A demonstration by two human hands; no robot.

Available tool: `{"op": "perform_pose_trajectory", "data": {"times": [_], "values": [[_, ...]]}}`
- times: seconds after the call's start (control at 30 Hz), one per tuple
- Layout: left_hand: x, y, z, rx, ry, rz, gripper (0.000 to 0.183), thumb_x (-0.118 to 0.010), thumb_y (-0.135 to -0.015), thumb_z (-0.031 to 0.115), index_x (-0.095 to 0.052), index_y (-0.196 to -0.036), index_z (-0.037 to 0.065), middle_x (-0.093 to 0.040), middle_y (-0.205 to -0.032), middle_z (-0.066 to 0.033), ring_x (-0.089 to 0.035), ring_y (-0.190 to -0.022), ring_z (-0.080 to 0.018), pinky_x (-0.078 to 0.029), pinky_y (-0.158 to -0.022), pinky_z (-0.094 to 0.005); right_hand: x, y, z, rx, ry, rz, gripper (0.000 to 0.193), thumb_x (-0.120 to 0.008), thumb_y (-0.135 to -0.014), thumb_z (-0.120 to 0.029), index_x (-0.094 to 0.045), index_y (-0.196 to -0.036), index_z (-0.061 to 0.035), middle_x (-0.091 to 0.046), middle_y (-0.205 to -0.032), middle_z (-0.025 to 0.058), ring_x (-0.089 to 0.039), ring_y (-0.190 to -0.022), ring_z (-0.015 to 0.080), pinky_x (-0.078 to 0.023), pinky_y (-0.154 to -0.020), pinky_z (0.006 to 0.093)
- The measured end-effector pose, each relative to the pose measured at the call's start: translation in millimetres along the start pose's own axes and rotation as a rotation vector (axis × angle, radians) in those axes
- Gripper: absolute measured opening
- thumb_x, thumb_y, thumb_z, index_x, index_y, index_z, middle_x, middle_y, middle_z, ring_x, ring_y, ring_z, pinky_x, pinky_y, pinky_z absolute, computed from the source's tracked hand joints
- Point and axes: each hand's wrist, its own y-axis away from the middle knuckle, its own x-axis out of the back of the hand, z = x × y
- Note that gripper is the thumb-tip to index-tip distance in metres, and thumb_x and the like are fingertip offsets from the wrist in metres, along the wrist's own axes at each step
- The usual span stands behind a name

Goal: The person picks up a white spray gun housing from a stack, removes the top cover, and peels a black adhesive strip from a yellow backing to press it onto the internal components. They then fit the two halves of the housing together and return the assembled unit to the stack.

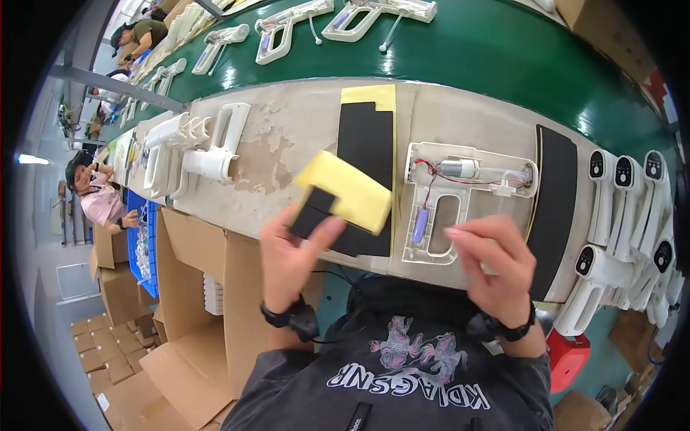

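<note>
My left hand [289,251] is closed on a sheet of black foam pads with yellow backing paper [348,190], holding it by its black part above the bench. Bare yellow paper makes up the far side of that sheet. My right hand [497,262] hovers by the handle of an open white gun-shaped housing half [471,154], thumb and fingertips pinched together; whether something small is between them I cannot make out. A silver motor [458,169], red wires and a purple battery cell [420,226] sit inside the housing.
More black foam sheets [366,136] lie left of the housing, another [557,194] right of it. Empty white shells [215,154] lie at left, finished white devices [611,208] at right. A green conveyor [467,57] carries more housings. Cardboard boxes [194,352] stand below; a co-worker [100,194] is at left.
</note>
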Motion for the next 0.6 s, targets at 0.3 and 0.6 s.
{"op": "perform_pose_trajectory", "data": {"times": [0.3, 0.6], "values": [[-28, 16, -16, -0.496, -0.359, -0.531, 0.029, -0.089, -0.072, 0.009, -0.067, -0.090, 0.001, -0.064, -0.082, -0.0107, -0.063, -0.072, -0.0285, -0.051, -0.064, -0.0340, -32, -3, -11, -0.155, -0.426, -0.156, 0.043, -0.087, -0.077, -0.008, -0.075, -0.118, -0.0076, -0.068, -0.103, 0.0084, -0.066, -0.088, 0.0236, -0.054, -0.076, 0.0326], [-12, 10, -31, -0.205, -0.087, -0.650, 0.028, -0.084, -0.081, 0.008, -0.067, -0.101, -0.002, -0.067, -0.087, -0.0104, -0.066, -0.078, -0.0199, -0.050, -0.070, -0.0294, 12, -43, 56, -0.159, 0.142, -0.001, 0.031, -0.086, -0.073, -0.010, -0.077, -0.103, -0.0056, -0.067, -0.095, 0.0079, -0.063, -0.083, 0.0239, -0.052, -0.076, 0.0345]]}}
